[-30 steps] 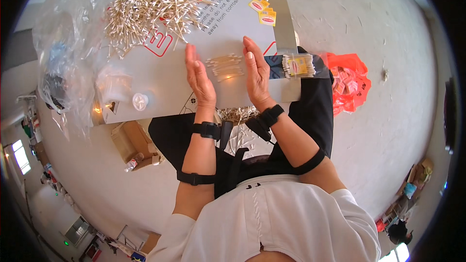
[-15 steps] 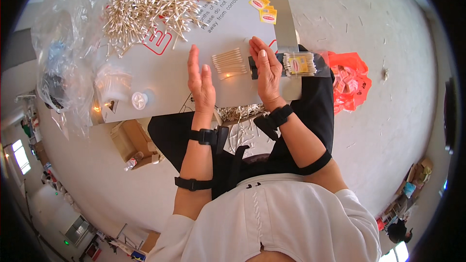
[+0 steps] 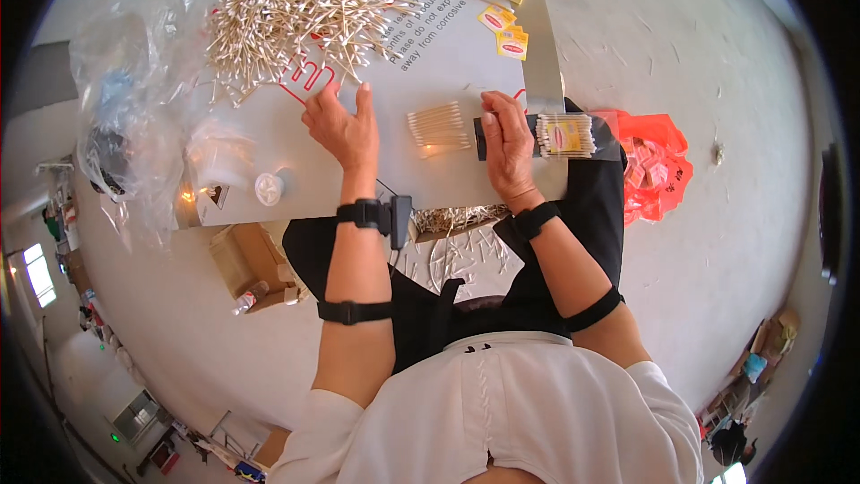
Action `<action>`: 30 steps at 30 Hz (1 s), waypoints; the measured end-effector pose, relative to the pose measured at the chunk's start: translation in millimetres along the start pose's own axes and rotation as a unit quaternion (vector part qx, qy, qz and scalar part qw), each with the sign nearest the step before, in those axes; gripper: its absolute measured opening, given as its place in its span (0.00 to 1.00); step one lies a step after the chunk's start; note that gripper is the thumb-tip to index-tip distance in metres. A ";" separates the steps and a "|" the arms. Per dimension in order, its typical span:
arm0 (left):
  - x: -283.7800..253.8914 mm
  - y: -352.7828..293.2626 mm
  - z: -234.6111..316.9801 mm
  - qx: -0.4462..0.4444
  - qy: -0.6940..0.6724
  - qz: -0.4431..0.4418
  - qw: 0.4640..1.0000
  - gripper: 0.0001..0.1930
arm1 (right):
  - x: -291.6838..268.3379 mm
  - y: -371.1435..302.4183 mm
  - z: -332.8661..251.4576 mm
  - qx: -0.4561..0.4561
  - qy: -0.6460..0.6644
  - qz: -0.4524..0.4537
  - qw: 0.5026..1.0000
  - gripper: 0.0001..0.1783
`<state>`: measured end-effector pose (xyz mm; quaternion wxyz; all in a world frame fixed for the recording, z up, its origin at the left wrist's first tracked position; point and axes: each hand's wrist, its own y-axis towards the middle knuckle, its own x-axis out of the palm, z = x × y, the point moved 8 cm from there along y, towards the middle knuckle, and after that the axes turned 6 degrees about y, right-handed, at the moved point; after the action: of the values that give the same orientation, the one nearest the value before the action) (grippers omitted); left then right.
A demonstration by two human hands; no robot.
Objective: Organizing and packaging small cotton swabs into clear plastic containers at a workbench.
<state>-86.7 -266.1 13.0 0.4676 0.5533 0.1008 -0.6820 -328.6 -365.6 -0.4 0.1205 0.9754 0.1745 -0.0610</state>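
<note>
My left hand (image 3: 344, 136) is over the grey tabletop, just below the near edge of a big heap of cotton swabs (image 3: 296, 18). Its thumb stands apart from the bent fingers, and nothing shows in it. A row of cotton swabs (image 3: 439, 129) lies side by side between my hands. My right hand (image 3: 510, 148) is over a dark strip at the table's right edge, fingers loosely curled, thumb apart, holding nothing visible. Just right of it, a bundle of cotton swabs with a yellow card (image 3: 565, 135) lies in what looks like clear plastic.
Yellow cards (image 3: 511, 42) lie at the far right of the table. Clear plastic bags (image 3: 134, 99) and a small round white container (image 3: 269, 188) are on the left. A red bag (image 3: 649, 166) sits beyond my right leg; a cardboard box (image 3: 253, 264) stands below the table.
My left hand has moved left toward the swab heap, its fingers bending. My right hand's stretched fingers have curled. The whole view has shifted slightly.
</note>
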 end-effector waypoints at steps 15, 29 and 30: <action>19.8 -2.3 15.4 0.058 0.061 -0.141 0.986 0.07 | 8.8 1.0 0.1 -0.025 -0.026 -0.027 0.999 0.13; 13.7 22.7 78.8 0.280 -0.041 -0.127 0.951 0.06 | 7.9 1.2 -1.4 -0.035 -0.048 -0.028 0.998 0.13; 14.8 26.0 76.1 0.292 -0.011 -0.133 0.947 0.06 | 9.2 1.6 -2.4 -0.035 -0.046 -0.029 0.998 0.13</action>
<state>-116.7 -337.7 38.2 0.1920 0.6396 -0.0349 -0.7436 -319.3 -363.4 0.8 0.1607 0.9612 0.1990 -0.1033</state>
